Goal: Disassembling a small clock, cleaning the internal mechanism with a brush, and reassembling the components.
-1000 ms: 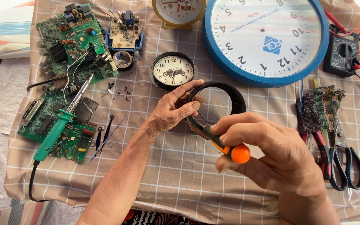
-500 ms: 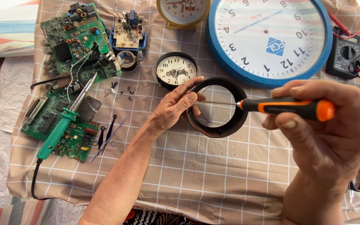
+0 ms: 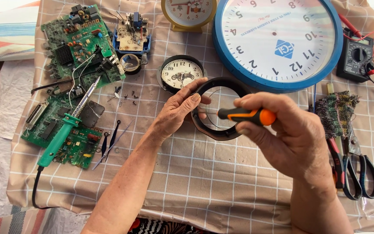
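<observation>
Left hand [image 3: 179,112] pinches the black round clock frame [image 3: 221,108] by its left rim, thumb on top, fingers curled under; frame sits mid-surface on the checked cloth [image 3: 195,173], just below the big blue wall clock [image 3: 278,41] & right of a small black clock [image 3: 180,73]. Right hand [image 3: 288,134] is closed round an orange-handled screwdriver [image 3: 247,115], tip aimed inside the frame. Green soldering iron [image 3: 66,128] lies on circuit boards [image 3: 70,47] at left; scissors [image 3: 360,169] at right

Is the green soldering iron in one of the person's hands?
No, the green soldering iron lies on the circuit boards at the left, away from both hands.
</observation>
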